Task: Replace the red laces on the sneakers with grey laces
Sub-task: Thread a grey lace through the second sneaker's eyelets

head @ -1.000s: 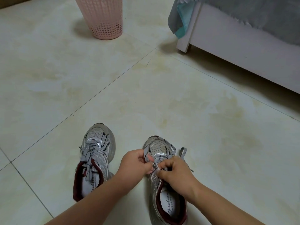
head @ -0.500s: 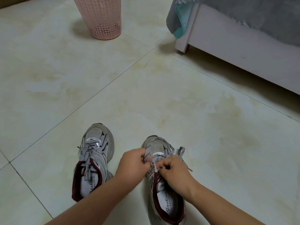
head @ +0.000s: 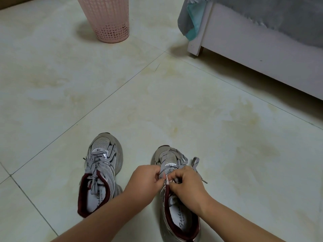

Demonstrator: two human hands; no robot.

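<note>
Two silver-grey sneakers with dark red collars stand side by side on the tiled floor. The left sneaker (head: 103,170) is laced with a grey lace, its ends lying loose over the tongue. At the right sneaker (head: 176,203) both my hands work over the tongue. My left hand (head: 146,180) pinches a strand of the grey lace (head: 163,169) at the left eyelets. My right hand (head: 187,184) pinches the lace at the middle. One free lace end (head: 195,162) sticks out to the right of the shoe. No red lace is in sight.
A pink perforated basket (head: 106,18) stands at the back left. A white bed frame (head: 258,55) with a grey blanket and a teal cloth (head: 193,23) runs along the right. Bare floor tiles (head: 174,105) lie between them and the shoes.
My hands have shifted slightly along the right sneaker's lacing, with my right fingers closing in toward the left hand. The view has drifted a little; the left sneaker stays put.
</note>
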